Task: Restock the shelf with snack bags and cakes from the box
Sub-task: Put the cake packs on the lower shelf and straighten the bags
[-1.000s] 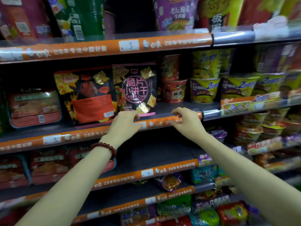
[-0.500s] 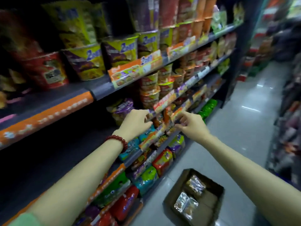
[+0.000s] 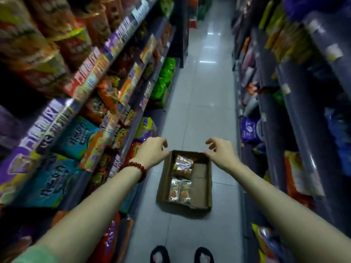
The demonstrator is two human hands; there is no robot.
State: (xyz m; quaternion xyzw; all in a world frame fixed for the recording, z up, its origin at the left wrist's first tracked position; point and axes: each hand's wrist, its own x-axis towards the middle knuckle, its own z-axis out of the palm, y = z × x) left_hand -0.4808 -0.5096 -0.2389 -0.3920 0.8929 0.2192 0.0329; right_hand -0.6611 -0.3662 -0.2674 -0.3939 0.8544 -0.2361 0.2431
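Note:
A shallow brown cardboard box (image 3: pixel 201 203) lies on the grey tiled aisle floor below me. One clear snack bag (image 3: pixel 183 166) lies at its far left, and two clear packs (image 3: pixel 180 190) lie side by side nearer me. The right half of the box bottom is bare. My left hand (image 3: pixel 152 151), with a red bead bracelet on the wrist, hovers over the box's far left corner with loosely curled fingers, holding nothing. My right hand (image 3: pixel 221 153) hovers over the far right corner, fingers also loosely curled and empty.
Shelves packed with instant noodles and snack bags (image 3: pixel 76 137) run along my left. More stocked shelves (image 3: pixel 284 92) line the right. The narrow tiled aisle (image 3: pixel 203 82) stretches ahead between them. My dark slippers (image 3: pixel 160 254) show at the bottom edge.
My view swung from the left shelf down the aisle to the box on the floor. Both hands left the shelf edge and now hang above the box's far corners.

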